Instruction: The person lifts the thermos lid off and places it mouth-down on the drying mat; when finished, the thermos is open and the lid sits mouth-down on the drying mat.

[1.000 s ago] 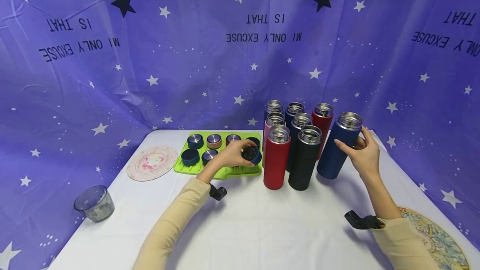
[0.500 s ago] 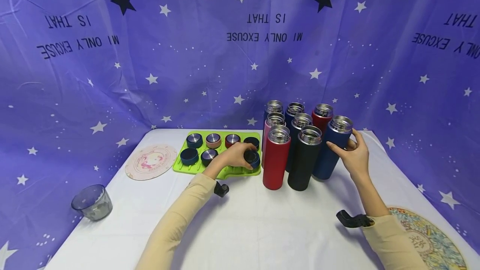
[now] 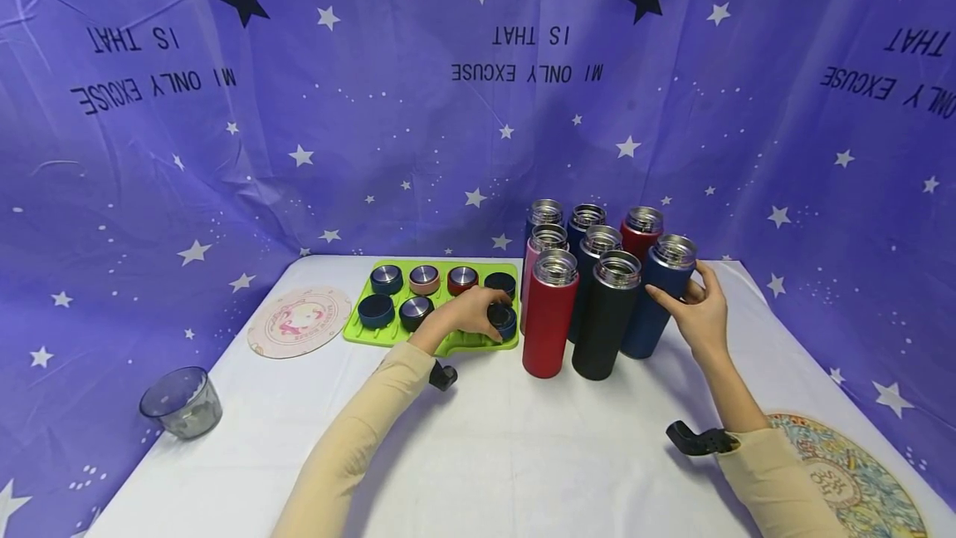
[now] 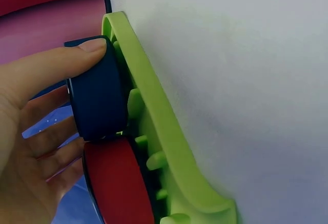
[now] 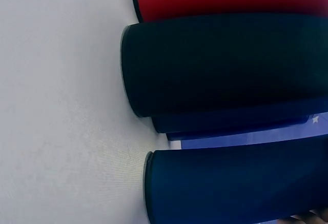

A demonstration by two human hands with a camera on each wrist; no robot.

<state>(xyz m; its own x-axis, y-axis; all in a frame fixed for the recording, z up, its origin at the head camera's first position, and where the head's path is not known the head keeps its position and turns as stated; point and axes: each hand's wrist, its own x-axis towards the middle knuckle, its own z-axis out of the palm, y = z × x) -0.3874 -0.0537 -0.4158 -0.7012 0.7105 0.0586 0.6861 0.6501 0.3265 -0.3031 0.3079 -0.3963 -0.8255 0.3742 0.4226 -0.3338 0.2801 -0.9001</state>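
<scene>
My left hand pinches a dark blue bottle lid at the right front corner of the green tray. In the left wrist view, the thumb lies on the side of that lid, and a red lid sits right beside it on the tray. My right hand grips a blue thermos bottle with a bare steel neck. The bottle stands upright or nearly so at the right end of the bottle group; only its lower body shows in the right wrist view.
Several open bottles stand close together, with a red bottle and a black bottle in front. More lids, such as a pink-sided lid, line the tray. A glass bowl, pink round mat and patterned mat lie at the sides.
My right hand has moved the blue bottle left, closer to the others, and down onto the table. My left hand has lowered the blue lid onto the tray.
</scene>
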